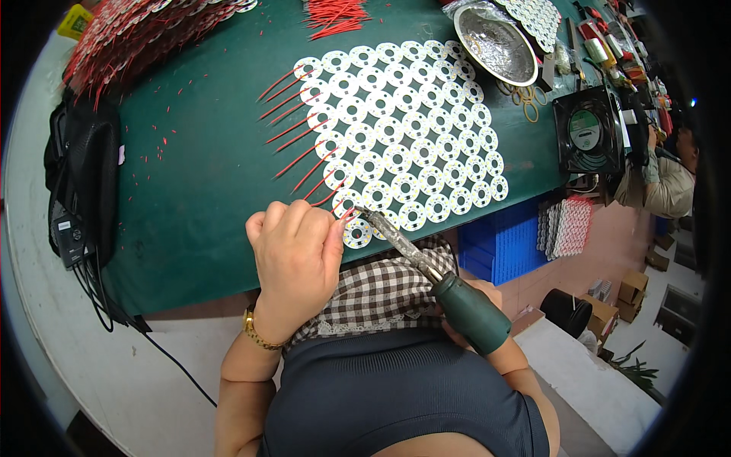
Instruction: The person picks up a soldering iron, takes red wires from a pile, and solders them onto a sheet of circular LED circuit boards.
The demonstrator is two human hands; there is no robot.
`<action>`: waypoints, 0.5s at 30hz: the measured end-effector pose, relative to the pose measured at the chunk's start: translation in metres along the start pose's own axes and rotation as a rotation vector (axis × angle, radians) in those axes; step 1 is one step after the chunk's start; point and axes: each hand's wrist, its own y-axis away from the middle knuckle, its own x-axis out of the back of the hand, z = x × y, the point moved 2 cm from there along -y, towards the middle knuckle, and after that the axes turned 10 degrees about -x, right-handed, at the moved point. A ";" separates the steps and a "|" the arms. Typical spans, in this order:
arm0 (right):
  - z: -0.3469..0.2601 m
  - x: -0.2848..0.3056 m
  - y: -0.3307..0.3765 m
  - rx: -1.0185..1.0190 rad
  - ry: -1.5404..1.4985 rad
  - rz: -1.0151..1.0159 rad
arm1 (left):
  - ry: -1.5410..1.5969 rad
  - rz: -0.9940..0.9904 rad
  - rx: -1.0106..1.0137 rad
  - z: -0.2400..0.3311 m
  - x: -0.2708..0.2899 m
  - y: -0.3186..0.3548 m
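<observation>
My left hand [298,255] is closed near the front edge of the green mat, its fingertips pinching a thin red wire [348,214] at the lower left corner of a panel of round white LED boards [397,158]. My right hand [487,292], largely hidden behind the handle, grips a soldering iron [470,312] with a dark green handle. The iron's tip meets a board beside my left fingertips. Several red wires [301,137] stick out leftward from the panel's left column of boards.
Stacked wired boards [145,38] stand at the far left, near a bundle of red wires [335,14]. A metal bowl [495,46], rubber bands [527,99] and a black fan [590,131] sit at the right. A black bag [80,167] lies left; another person [662,183] is at far right.
</observation>
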 end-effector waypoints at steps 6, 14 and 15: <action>-0.003 -0.001 -0.001 0.033 0.027 -0.008 | -0.010 -0.001 0.010 0.001 0.000 -0.002; -0.002 0.002 0.002 0.070 0.103 -0.002 | -0.044 0.001 0.006 0.001 -0.001 -0.001; -0.004 0.003 0.001 0.066 0.136 -0.022 | -0.055 0.000 0.005 0.001 -0.001 -0.001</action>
